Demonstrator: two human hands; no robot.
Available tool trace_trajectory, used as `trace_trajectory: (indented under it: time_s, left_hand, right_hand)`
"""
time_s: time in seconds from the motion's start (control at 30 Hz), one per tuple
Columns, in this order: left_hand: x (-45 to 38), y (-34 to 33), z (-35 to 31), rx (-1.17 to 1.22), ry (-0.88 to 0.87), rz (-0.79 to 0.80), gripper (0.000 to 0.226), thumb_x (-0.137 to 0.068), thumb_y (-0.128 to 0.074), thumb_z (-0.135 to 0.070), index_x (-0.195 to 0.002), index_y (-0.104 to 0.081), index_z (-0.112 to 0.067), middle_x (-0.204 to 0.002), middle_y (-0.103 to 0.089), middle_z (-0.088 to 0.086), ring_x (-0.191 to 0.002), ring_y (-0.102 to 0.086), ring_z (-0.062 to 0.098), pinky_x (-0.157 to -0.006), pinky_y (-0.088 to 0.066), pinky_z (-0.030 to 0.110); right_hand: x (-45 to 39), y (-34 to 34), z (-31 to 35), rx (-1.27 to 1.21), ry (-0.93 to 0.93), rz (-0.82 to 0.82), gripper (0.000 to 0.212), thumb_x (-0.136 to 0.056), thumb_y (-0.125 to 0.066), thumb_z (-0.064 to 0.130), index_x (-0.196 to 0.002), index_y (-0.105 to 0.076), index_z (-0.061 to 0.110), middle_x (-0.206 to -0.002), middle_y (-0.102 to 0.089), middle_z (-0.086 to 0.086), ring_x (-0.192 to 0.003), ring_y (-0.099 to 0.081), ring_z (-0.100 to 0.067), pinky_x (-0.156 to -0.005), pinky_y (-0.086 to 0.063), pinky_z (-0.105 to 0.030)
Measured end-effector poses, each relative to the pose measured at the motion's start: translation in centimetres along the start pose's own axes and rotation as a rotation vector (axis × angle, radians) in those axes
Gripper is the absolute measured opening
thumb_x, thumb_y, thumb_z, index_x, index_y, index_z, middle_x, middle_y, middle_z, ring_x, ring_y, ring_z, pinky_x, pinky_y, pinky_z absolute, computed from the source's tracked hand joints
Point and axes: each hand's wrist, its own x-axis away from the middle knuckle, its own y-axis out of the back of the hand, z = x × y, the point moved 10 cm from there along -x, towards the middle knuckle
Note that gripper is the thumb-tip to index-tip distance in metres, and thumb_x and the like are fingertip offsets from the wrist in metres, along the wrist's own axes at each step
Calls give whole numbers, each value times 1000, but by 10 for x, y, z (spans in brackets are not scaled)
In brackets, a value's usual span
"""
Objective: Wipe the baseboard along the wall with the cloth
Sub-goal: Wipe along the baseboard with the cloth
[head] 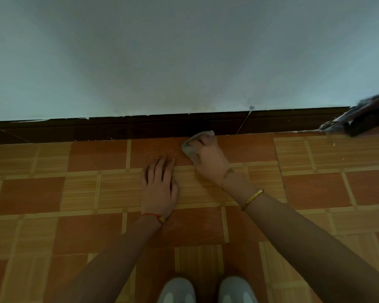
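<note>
Cloth (192,142) bunched in right hand (209,159) grip touches baseboard (140,127); left hand (159,186) flat, fingers straight.

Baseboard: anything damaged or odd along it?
Yes. White paint flecks spot the top edge of the baseboard where it meets the wall. A pale diagonal line crosses it right of the cloth in the right hand; scratch or string, cannot tell.

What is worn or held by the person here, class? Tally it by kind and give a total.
Cloths: 1, the grey cloth gripped by the right hand
Bracelets: 2, a red cord on the left wrist, a gold band on the right
Shoes: 2, grey
Total: 5
</note>
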Motion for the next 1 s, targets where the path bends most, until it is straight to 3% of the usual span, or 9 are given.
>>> trace_trajectory:
  time_s: [0.1, 0.2, 0.3, 0.4, 0.5, 0.63, 0.73, 0.87, 1.0]
  left_hand:
    - [0, 2, -1, 8, -9, -12, 53, -98, -37, -29, -148, -46, -13, -151, -45, 11, -141, -40, 31, -118, -26, 56]
    - [0, 2, -1, 12, -10, -23, 54, -98, -38, -28, -148, -46, -12, -151, -45, 12, -139, -41, 32, -118, -26, 56]
    - [0, 3, -1, 26, -6, -20, 53, -98, -38, -28, -148, -46, -13, -153, -44, 11, -141, -38, 30, -118, -25, 56]
    - [-1, 3, -1, 22, -13, -20, 53, -98, -40, -28, -149, -46, -13, -153, -43, 10, -141, -38, 29, -118, -25, 55]
    - [0, 1, 0, 23, -9, -19, 54, -97, -41, -28, -150, -44, -15, -153, -42, 9, -143, -37, 29, -120, -22, 53]
    - [0, 2, 0, 25, -18, -32, 54, -97, -43, -27, -150, -44, -15, -154, -42, 8, -143, -38, 29, -121, -21, 52]
    - [0, 3, -1, 24, -15, -30, 53, -97, -41, -28, -149, -46, -14, -153, -43, 9, -143, -37, 28, -121, -21, 52]
    - [-1, 0, 0, 23, -3, -5, 53, -98, -39, -29, -148, -46, -14, -154, -43, 9, -143, -37, 29, -120, -22, 53]
    - [-1, 0, 1, 30, -4, -7, 53, -98, -39, -28, -148, -46, -14, -153, -43, 9, -143, -37, 29, -120, -23, 54]
  right_hand:
    - [7, 15, -8, -149, -51, -131, 35, -86, -56, 10, -120, -61, 6, -119, -54, -15, -110, -51, -28, -92, -46, -34]
    - [40, 57, -32, -338, -296, -513, 30, -90, -62, 10, -119, -55, 5, -115, -51, -8, -103, -49, -14, -85, -41, -16]
    - [57, 84, -48, -481, -447, -782, 29, -90, -64, 11, -116, -53, 4, -116, -50, -10, -102, -52, -13, -82, -45, -16]
    - [37, 87, -33, -510, -391, -807, 30, -86, -68, 9, -112, -53, 4, -115, -49, -10, -103, -52, -14, -87, -48, -18]
    - [20, 73, -3, -516, -308, -764, 32, -82, -72, 7, -108, -54, 3, -114, -48, -10, -101, -52, -14, -85, -43, -7]
    - [10, 60, 9, -514, -237, -689, 30, -83, -72, 8, -109, -56, 5, -115, -47, -7, -103, -50, -12, -86, -39, -5]
    - [23, 73, -11, -485, -291, -781, 29, -83, -72, 7, -108, -57, 5, -113, -50, -9, -100, -51, -8, -84, -41, -5]
    - [51, 94, -57, -476, -456, -946, 29, -84, -72, 10, -109, -57, 5, -113, -51, -7, -101, -55, -15, -84, -48, -15]
    - [46, 95, -49, -461, -397, -924, 27, -85, -71, 8, -107, -57, 3, -112, -50, -9, -101, -51, -9, -85, -45, -11]
